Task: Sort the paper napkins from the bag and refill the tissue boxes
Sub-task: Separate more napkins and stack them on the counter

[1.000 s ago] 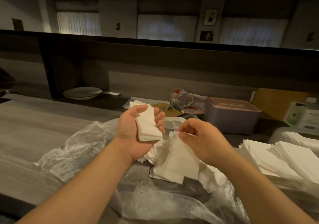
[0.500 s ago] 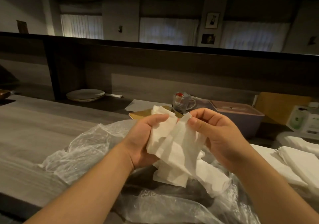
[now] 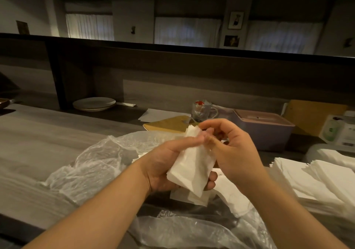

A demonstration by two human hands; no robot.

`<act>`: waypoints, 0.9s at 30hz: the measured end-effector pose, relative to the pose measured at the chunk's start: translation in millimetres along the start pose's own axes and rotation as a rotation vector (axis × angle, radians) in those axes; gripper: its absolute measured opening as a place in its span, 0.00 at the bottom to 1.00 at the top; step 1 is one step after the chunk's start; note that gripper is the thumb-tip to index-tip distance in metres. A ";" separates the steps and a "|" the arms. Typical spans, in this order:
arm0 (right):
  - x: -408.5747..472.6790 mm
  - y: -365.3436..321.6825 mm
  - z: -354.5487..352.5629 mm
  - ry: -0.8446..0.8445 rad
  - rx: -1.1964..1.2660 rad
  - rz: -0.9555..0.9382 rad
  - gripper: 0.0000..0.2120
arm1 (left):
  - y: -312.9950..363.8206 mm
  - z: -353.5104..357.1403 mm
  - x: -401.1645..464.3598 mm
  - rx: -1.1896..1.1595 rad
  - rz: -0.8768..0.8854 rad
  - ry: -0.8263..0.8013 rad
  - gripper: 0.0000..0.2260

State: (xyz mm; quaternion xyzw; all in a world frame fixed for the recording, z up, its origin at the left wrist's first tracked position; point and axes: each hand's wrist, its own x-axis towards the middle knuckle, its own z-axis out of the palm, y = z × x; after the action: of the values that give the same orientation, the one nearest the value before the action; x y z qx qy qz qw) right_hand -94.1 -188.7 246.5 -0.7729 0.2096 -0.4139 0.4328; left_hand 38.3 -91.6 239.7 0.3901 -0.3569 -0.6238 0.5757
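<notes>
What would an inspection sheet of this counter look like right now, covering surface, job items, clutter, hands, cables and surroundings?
Surface: grey wood-grain counter, dim light.
Job's things: clear plastic bag spread open with loose napkins on it; a small napkin stack held in the hands; sorted napkin piles at right; lidded tissue box behind the hands.
Clutter: glass mug, brown envelope, white sheet of paper, stacked plates, a white and green carton.
Hands: left hand grips the napkin stack from below; right hand curled against its upper edge; whether it pinches the stack cannot be told.
Cables: nothing seen.
Surroundings: raised dark ledge, curtained windows, framed pictures beyond.
</notes>
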 end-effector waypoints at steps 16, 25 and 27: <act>-6.7 0.6 -5.2 -0.430 -0.515 -0.099 0.52 | 3.2 4.5 0.0 -0.146 0.034 0.198 0.09; 3.0 5.1 -10.5 -0.172 -0.440 -0.041 0.09 | 12.4 -11.6 6.5 -0.596 0.241 0.317 0.21; 1.5 8.7 -6.9 -0.315 -0.658 -0.006 0.14 | 13.4 -15.9 6.4 -0.630 0.268 0.329 0.18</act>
State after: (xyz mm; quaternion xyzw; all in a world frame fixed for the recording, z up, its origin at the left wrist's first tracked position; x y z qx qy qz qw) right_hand -98.6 -197.8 241.8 -0.9257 0.2603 -0.2013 0.1867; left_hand 58.2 -99.1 244.1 0.2385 -0.0982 -0.5513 0.7934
